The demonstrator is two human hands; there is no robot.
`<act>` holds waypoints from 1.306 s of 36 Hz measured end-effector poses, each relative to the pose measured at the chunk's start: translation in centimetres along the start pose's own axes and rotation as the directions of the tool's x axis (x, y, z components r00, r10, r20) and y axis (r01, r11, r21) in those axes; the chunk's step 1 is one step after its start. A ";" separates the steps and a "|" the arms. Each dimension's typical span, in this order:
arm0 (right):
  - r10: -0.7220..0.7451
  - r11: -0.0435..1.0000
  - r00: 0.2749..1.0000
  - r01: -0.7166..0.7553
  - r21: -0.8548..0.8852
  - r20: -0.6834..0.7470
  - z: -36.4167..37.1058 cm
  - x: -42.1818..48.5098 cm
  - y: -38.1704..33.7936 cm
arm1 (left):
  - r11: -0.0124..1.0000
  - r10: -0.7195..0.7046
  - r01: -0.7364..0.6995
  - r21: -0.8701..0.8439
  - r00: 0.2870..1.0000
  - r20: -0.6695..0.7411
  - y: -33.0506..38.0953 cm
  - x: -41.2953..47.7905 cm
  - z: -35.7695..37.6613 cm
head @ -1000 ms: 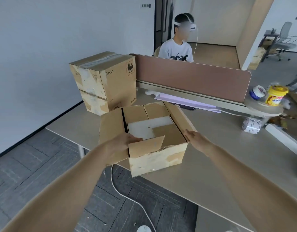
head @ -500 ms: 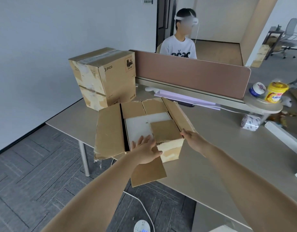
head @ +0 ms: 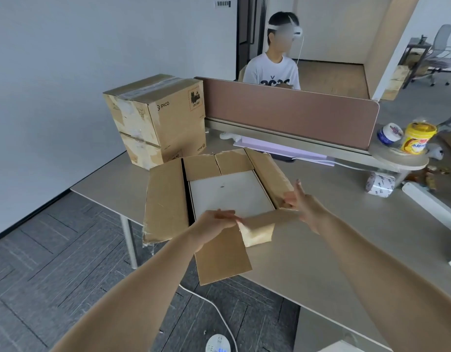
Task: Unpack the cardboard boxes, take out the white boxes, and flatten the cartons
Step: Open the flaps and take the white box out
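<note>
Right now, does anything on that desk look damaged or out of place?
Yes. The open carton looks battered: its left flap has a ragged, torn lower corner, and a near flap hangs out past the edge of the desk. The two stacked cartons behind it show scuffed, peeled patches on their sides. Nothing looks spilled.

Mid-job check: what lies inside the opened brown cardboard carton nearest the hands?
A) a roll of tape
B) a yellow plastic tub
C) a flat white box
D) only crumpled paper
C: between the spread flaps of the opened brown cardboard carton a flat white box shows, with the left hand and right hand at the near flap.
</note>
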State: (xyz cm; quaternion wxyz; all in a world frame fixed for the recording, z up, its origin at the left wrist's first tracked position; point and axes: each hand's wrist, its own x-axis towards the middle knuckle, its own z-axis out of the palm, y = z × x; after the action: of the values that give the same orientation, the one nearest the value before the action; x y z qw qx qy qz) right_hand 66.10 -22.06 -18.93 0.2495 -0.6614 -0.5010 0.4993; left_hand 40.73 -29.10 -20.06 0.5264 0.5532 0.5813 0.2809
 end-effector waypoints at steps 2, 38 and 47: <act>0.014 1.000 0.998 -0.014 0.010 0.058 -0.4 -0.6 0.1 | 0.997 -0.007 0.005 0.080 1.000 0.023 0.2 -0.4 0.4; -0.002 0.978 0.951 -0.062 -0.199 -0.308 8.0 2.3 -0.8 | 0.518 -0.017 0.031 0.855 1.000 -0.025 -3.2 3.0 -3.7; 0.295 0.939 0.900 -0.211 0.273 -0.321 13.1 2.2 -1.0 | 0.558 0.083 -0.198 0.806 0.980 0.184 -2.3 4.5 -2.4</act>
State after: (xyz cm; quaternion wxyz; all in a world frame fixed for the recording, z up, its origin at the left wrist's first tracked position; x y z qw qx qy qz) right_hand 53.75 -21.92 -23.95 0.3442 -0.7672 -0.2950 0.4538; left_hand 38.40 -24.83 -22.81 0.2209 0.7948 0.5650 -0.0146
